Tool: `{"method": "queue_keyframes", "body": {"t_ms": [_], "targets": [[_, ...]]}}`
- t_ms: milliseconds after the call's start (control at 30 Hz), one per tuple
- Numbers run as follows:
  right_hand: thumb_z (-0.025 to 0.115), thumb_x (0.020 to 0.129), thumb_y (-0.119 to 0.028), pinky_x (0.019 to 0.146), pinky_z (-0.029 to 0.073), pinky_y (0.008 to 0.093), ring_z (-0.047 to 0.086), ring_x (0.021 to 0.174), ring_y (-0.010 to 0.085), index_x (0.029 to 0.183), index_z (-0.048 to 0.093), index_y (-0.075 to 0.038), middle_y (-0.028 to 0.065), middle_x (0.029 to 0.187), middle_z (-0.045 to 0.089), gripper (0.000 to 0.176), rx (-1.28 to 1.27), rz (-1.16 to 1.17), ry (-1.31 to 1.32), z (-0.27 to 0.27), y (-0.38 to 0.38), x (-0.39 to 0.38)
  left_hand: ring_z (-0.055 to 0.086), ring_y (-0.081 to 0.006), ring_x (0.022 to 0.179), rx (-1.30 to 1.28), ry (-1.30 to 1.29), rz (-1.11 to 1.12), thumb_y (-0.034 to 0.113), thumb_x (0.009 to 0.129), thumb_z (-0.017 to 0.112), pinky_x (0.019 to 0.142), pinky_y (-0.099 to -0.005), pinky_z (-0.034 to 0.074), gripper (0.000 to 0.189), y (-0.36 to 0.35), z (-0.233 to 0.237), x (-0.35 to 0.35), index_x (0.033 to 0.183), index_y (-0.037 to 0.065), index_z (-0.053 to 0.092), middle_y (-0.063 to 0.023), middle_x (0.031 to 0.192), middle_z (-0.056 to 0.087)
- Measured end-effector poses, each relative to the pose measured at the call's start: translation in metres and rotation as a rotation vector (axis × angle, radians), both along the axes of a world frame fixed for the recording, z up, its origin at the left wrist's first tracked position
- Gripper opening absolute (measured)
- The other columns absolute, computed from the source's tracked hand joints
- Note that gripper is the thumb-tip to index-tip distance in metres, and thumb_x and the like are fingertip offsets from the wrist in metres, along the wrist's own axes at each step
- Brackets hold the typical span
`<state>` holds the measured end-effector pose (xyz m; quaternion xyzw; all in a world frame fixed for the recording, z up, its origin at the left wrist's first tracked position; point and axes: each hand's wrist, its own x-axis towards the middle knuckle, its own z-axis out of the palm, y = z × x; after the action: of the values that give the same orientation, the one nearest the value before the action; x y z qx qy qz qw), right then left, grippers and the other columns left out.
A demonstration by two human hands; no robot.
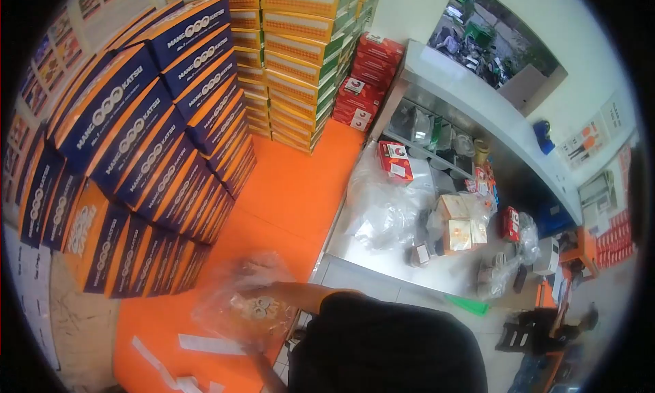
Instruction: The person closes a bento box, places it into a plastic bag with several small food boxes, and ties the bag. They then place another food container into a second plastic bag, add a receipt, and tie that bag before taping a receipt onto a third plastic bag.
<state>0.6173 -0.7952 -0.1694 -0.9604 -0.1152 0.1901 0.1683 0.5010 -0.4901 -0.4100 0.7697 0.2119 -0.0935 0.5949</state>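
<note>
A clear plastic bag (211,304) with a pale printed logo is spread over the orange table in front of me. My right hand (254,278), at the end of the upper forearm, grips the bag's upper part; its fingers are blurred behind the film. From below, my left hand (254,352) comes up against the bag's lower edge, its fingers hidden. White paper strips (153,362) lie beside the bag, and another strip (208,344) reaches its lower edge.
Stacked blue-and-orange boxes (129,140) stand on the orange table (286,195), with yellow-and-green boxes (293,59) and red boxes (358,96) behind. A metal counter (341,246) at right holds plastic bags (385,209), cartons (456,222) and a divided tray (437,137).
</note>
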Motion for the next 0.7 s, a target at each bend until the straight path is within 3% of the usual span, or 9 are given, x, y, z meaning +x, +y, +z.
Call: {"method": "queue_keyframes", "body": {"t_ms": [33,100,167,333,467,533,567,633,700], "targets": [[0.059,0.084,-0.026,0.091,0.044,0.0449,0.053,0.112,0.0324,0.119,0.056,-0.002,0.0223,0.114,0.057,0.043,-0.002,-0.009,-0.002,0.0,-0.001,-0.002,0.063,-0.0297,0.098,0.194,0.145,-0.208,0.03,0.094,0.047,0.088,-0.0453,0.047,0.038,-0.01,0.019,-0.035,0.122,0.007,0.058,-0.0135,0.117,0.062],[0.059,0.084,-0.026,0.092,0.044,0.0451,0.053,0.112,0.0322,0.119,0.056,-0.002,0.0223,0.115,0.056,0.042,0.006,-0.003,0.008,-0.005,0.007,-0.004,0.063,-0.0295,0.098,0.357,0.174,-0.593,0.03,0.094,0.047,0.086,-0.045,0.047,0.037,-0.062,0.103,-0.054,0.121,0.007,0.058,-0.0137,0.116,0.063],[0.059,0.084,-0.026,0.093,0.043,0.0454,0.053,0.113,0.032,0.119,0.056,-0.002,0.0223,0.115,0.056,0.042,0.03,0.006,0.035,-0.008,0.021,-0.011,0.063,-0.0293,0.097,0.473,0.16,-0.847,0.029,0.094,0.046,0.085,-0.0448,0.048,0.036,-0.099,0.148,-0.054,0.119,0.007,0.059,-0.0139,0.115,0.063],[0.058,0.084,-0.026,0.094,0.042,0.046,0.052,0.114,0.0316,0.118,0.056,-0.002,0.0222,0.117,0.055,0.042,0.104,0.01,0.08,-0.005,0.046,-0.027,0.064,-0.0288,0.095,0.716,0.187,-1.218,0.027,0.094,0.046,0.082,-0.0441,0.049,0.033,-0.15,0.227,-0.037,0.115,0.006,0.06,-0.0144,0.112,0.064],[0.058,0.084,-0.026,0.096,0.041,0.0465,0.051,0.115,0.0312,0.118,0.056,-0.003,0.0222,0.118,0.055,0.042,0.061,0.004,0.011,-0.006,0.059,-0.027,0.064,-0.0286,0.094,0.78,0.354,-1.251,0.025,0.094,0.046,0.08,-0.0437,0.049,0.031,-0.164,0.268,-0.038,0.113,0.006,0.06,-0.0147,0.11,0.065],[0.058,0.084,-0.026,0.096,0.04,0.0468,0.051,0.115,0.0311,0.118,0.056,-0.003,0.0222,0.119,0.054,0.041,0.048,-0.015,-0.046,-0.008,0.069,-0.023,0.061,-0.0263,0.078,0.755,0.043,-1.222,0.017,0.091,0.047,0.071,-0.0393,0.049,0.018,-0.149,0.242,-0.053,0.097,0.006,0.059,-0.0122,0.09,0.063],[0.058,0.084,-0.027,0.097,0.04,0.0469,0.051,0.115,0.031,0.118,0.056,-0.003,0.0222,0.119,0.054,0.041,0.051,-0.021,-0.075,-0.01,0.072,-0.024,0.061,-0.0263,0.078,0.763,0.088,-1.18,0.017,0.091,0.047,0.071,-0.0393,0.049,0.018,-0.136,0.213,-0.064,0.097,0.006,0.059,-0.0122,0.09,0.063],[0.058,0.084,-0.027,0.097,0.04,0.0472,0.051,0.116,0.0308,0.118,0.057,-0.003,0.0222,0.12,0.054,0.041,0.063,-0.032,-0.132,-0.013,0.074,-0.028,0.058,-0.0371,0.079,0.384,-0.218,-1.026,0.012,0.093,0.045,0.068,-0.0427,0.048,0.015,-0.098,0.169,-0.08,0.098,0.005,0.057,-0.0173,0.088,0.059],[0.057,0.084,-0.027,0.098,0.039,0.0474,0.05,0.116,0.0306,0.118,0.057,-0.004,0.0222,0.12,0.054,0.041,0.066,-0.044,-0.182,-0.012,0.061,-0.04,0.054,-0.0272,0.071,0.063,-0.241,-0.668,0.012,0.093,0.048,0.064,-0.0412,0.047,0.011,-0.15,0.259,-0.078,0.095,0.005,0.056,-0.0082,0.077,0.055]]}}
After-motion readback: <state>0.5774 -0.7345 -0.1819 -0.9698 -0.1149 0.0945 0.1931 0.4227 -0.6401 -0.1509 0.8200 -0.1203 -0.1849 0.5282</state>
